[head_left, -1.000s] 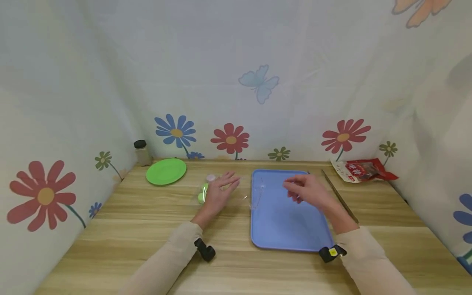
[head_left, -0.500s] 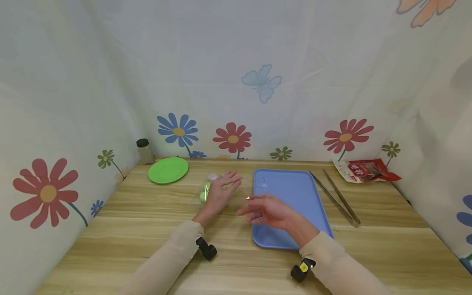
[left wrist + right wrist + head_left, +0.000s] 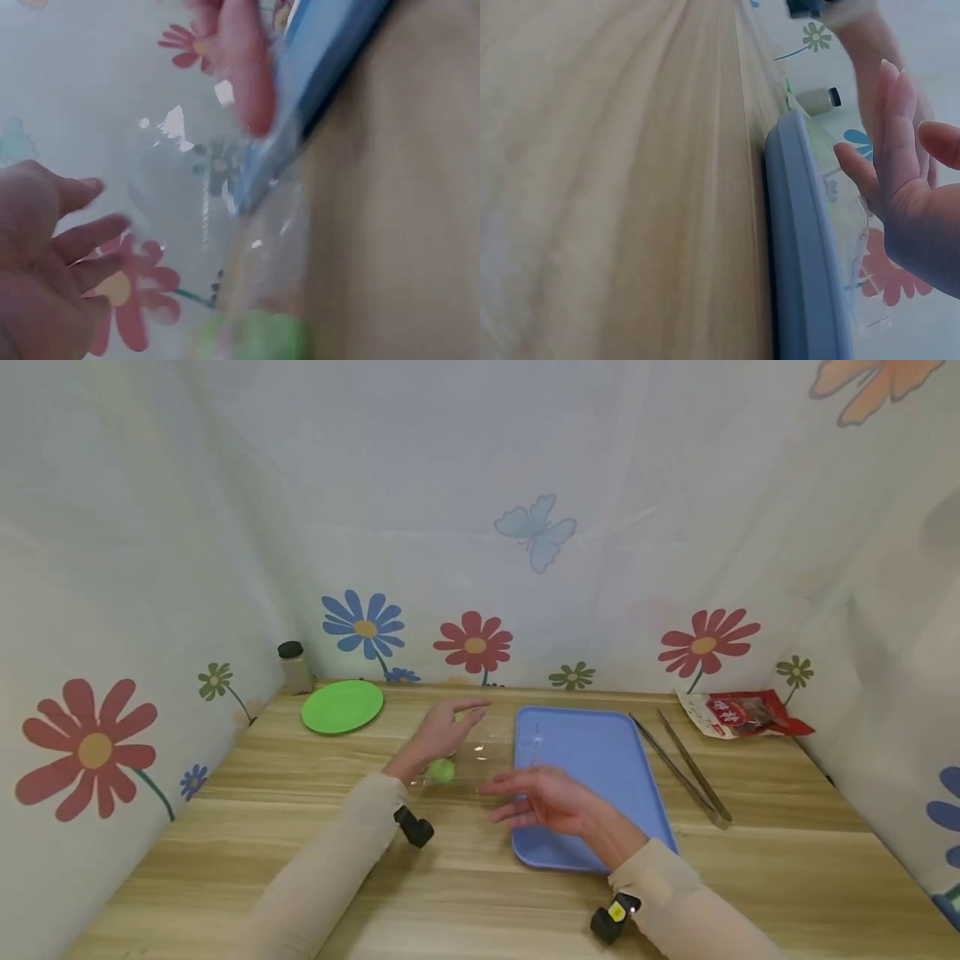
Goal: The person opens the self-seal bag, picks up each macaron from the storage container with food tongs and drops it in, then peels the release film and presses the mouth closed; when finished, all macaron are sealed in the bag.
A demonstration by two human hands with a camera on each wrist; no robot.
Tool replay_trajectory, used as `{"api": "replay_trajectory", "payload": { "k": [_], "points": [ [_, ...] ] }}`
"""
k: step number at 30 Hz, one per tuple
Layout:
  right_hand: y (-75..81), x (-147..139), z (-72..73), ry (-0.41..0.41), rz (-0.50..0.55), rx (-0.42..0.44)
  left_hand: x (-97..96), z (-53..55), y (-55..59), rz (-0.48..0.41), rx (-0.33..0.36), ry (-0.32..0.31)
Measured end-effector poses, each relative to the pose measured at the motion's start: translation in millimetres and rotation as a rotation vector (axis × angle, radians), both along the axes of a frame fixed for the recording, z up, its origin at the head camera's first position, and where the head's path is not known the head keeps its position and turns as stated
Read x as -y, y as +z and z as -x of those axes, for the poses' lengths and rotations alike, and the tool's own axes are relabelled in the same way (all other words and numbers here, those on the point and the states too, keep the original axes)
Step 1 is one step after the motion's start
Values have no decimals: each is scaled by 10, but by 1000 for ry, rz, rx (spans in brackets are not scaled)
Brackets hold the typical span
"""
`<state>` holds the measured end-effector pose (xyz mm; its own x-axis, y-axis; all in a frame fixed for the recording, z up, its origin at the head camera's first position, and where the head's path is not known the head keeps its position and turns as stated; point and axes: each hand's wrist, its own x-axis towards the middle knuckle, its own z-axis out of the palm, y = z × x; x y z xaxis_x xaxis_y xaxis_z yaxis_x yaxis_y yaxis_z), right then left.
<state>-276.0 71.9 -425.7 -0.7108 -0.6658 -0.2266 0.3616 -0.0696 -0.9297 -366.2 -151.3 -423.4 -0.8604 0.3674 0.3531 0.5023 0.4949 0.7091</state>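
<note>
A clear plastic package (image 3: pixel 483 758) with a pale green piece (image 3: pixel 441 771) inside lies between the two hands, left of the blue tray (image 3: pixel 600 760). My left hand (image 3: pixel 437 735) is above its far left part, fingers extended and thumb apart. Whether it touches the plastic cannot be told. On the near right side, my right hand (image 3: pixel 551 800) hovers over the tray's left edge, its loosely straight fingers pointing at the package. In the left wrist view, glare marks the clear plastic (image 3: pixel 172 124) beside my left hand (image 3: pixel 45 262); the green piece (image 3: pixel 270 337) is blurred below.
Metal tongs (image 3: pixel 697 781) lie right of the tray. Behind them is a red and white food packet (image 3: pixel 738 713). A green plate (image 3: pixel 342 707) and a black-lidded jar (image 3: pixel 295 670) stand at the back left. A flowered curtain (image 3: pixel 585 610) encloses the table.
My right hand has moved left from above the tray toward the package. My left hand has shifted slightly left, and the package with its green piece has moved or turned.
</note>
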Motion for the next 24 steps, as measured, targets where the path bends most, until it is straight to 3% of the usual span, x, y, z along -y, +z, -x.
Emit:
{"api": "replay_trajectory", "payload": {
  "k": [5, 8, 10, 14, 18, 22, 24],
  "points": [
    [-33, 80, -32, 16, -31, -10, 41, 345, 157, 421, 73, -93],
    [-58, 144, -60, 62, -49, -11, 136, 479, 129, 639, 138, -81],
    [-70, 176, -81, 82, -58, -11, 225, 549, 82, 704, 151, -70],
    [-47, 181, -100, 119, -69, -14, 421, 658, -9, 692, 144, -84],
    [28, 65, -39, 159, -98, -29, 610, 679, -35, 608, 221, -99],
    [166, -156, 58, 163, -190, -122, 778, 569, -5, 537, 286, -129],
    [241, -258, 99, 153, -266, -216, 859, 437, 16, 478, 371, -129]
  ]
}}
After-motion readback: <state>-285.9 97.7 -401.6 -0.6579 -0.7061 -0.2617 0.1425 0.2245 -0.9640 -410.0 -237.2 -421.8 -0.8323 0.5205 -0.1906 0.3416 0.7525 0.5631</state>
